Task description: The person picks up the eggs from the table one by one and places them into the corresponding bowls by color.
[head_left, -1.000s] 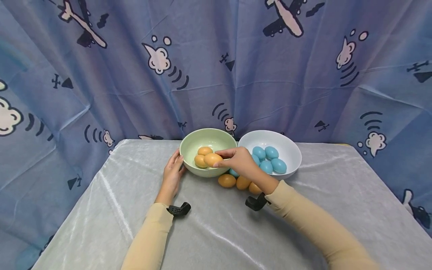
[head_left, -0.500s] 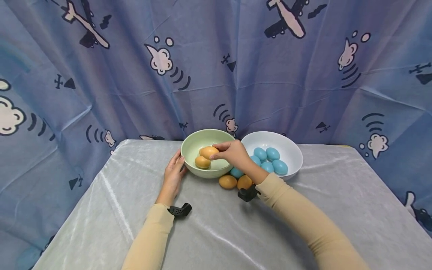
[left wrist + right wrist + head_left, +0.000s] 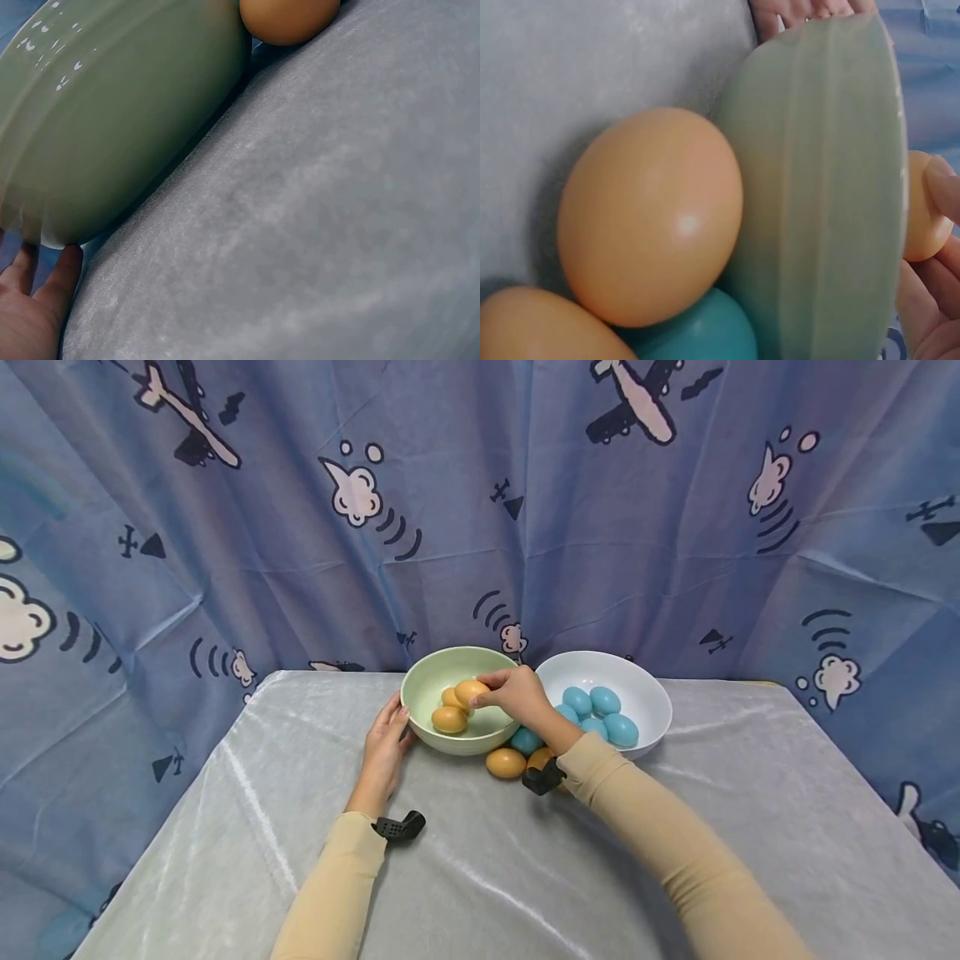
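My right hand (image 3: pixel 517 693) pinches an orange egg (image 3: pixel 470 692) between thumb and fingers, over the inside of the light green bowl (image 3: pixel 427 681). Two more orange eggs, one (image 3: pixel 449 719) in front and one (image 3: pixel 452 697) partly hidden, lie in that bowl. My left hand (image 3: pixel 384 747) rests against the bowl's left side, its fingers touching the outer wall. The left wrist view shows these fingertips (image 3: pixel 71 255) fairly straight near the bowl's lower edge. In the right wrist view, the held egg (image 3: pixel 924 206) shows beyond the bowl's rim.
A white bowl (image 3: pixel 652 702) with several blue eggs (image 3: pixel 621 730) stands right of the green one. In front of the bowls, orange eggs (image 3: pixel 506 763) and a blue egg (image 3: pixel 527 741) lie on the grey cloth (image 3: pixel 465 877). A patterned blue curtain (image 3: pixel 450 527) hangs behind.
My right hand has moved slightly left and farther back with the orange egg, dipping toward the bowl's eggs, then shifting a little right and up. My left hand stays at the green bowl.
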`<action>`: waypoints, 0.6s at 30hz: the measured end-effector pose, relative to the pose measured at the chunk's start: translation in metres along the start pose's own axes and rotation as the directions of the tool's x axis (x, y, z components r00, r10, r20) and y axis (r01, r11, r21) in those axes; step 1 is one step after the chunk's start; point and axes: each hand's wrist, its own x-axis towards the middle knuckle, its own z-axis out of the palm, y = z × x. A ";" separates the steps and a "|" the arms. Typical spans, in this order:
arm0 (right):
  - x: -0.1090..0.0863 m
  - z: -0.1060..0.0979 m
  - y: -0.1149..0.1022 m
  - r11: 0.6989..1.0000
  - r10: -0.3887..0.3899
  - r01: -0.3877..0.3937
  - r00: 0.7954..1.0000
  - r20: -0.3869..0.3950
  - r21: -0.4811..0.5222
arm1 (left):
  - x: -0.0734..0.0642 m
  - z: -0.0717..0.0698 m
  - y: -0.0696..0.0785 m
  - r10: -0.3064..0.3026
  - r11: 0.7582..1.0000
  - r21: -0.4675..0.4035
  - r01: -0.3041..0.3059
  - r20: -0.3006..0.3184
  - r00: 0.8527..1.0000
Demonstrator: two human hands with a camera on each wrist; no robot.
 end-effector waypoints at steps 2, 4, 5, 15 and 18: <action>0.002 0.002 0.003 1.000 0.005 -0.005 1.000 -0.002 -0.003 | 0.000 0.000 0.000 -0.005 1.000 -0.003 0.005 -0.002 1.000; 0.003 0.003 0.005 1.000 0.011 -0.011 1.000 -0.006 -0.009 | -0.001 0.000 0.000 -0.008 1.000 0.002 0.008 -0.003 1.000; 0.004 0.004 0.005 1.000 0.010 -0.010 1.000 -0.007 -0.016 | -0.001 0.000 0.001 -0.008 1.000 0.004 0.008 -0.004 1.000; 0.013 0.014 0.009 0.995 0.028 -0.028 1.000 -0.001 -0.098 | -0.001 0.002 0.002 -0.020 1.000 0.009 0.020 -0.017 1.000; 0.015 0.016 0.010 0.991 0.031 -0.029 0.999 0.011 -0.131 | -0.001 0.002 0.001 -0.023 1.000 0.010 0.023 -0.023 0.999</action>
